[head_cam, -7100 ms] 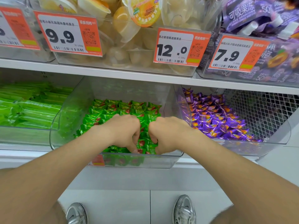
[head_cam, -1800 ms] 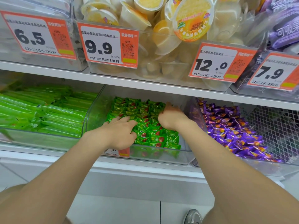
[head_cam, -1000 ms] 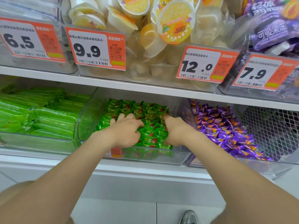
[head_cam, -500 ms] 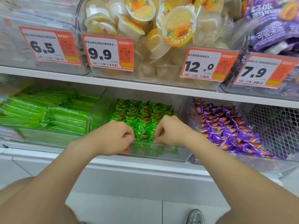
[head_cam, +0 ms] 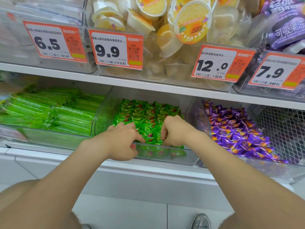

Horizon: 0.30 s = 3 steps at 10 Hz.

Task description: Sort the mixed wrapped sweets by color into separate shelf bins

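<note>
Fingers point(head_cam: 140, 138) of both hands are bent down into the green sweets point(head_cam: 148, 119) at the front edge of the middle bin point(head_cam: 191, 156). The right hand point(head_cam: 176, 131) has its tips buried among the wrappers. The left hand point(head_cam: 118, 141) lies just beside it, forefinger reaching to the same spot and thumb low by the bin's front wall. Whether either hand pinches a sweet I cannot tell, since the wrappers hide the tips. Working so close together at the front looks like squaring up the pile, or feeling through it for a stray colour; none shows on top. Purple sweets point(head_cam: 236, 133) fill the right bin point(head_cam: 247, 166), kept apart by the clear side walls, and long green packs point(head_cam: 49, 116) fill the left bin point(head_cam: 49, 139). On the shelf above, more clear bins hold jelly cups point(head_cam: 165, 43) behind orange price tags point(head_cam: 118, 49).
</note>
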### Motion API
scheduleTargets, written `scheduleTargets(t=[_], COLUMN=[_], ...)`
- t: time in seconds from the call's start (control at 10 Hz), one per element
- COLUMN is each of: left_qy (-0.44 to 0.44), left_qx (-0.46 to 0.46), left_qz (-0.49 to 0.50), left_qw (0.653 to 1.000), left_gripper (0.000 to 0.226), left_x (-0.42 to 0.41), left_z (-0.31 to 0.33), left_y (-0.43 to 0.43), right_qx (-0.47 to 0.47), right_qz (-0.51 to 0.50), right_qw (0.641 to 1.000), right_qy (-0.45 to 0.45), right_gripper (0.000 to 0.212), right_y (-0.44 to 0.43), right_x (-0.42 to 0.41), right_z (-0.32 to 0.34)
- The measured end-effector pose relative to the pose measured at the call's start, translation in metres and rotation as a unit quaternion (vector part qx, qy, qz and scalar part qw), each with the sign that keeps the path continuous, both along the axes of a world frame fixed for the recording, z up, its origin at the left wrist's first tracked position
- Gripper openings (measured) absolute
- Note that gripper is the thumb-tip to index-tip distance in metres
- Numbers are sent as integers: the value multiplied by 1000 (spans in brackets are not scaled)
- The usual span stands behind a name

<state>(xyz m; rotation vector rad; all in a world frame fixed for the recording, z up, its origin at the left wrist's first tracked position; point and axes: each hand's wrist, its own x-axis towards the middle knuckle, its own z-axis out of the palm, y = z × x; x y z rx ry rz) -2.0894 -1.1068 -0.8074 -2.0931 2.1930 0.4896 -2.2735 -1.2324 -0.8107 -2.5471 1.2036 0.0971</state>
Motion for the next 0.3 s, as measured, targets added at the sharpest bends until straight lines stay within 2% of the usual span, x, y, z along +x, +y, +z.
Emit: scheduleTargets(t=[0.2, 0.3], left_qy=[10, 100], left_qx=[-7, -63], left_qz=[5, 19], left_qw=[1000, 993], left_gripper=[53, 52], left_x=[1, -1], left_z=[0, 3], left_y=[-1, 2], right_qx=[58, -37], right_qz=[51, 14], right_qw=[997, 993], right_qy=[-17, -115], right_gripper=[9, 28], right_y=[-3, -3], right_x=[-11, -11], right_z=[11, 11])
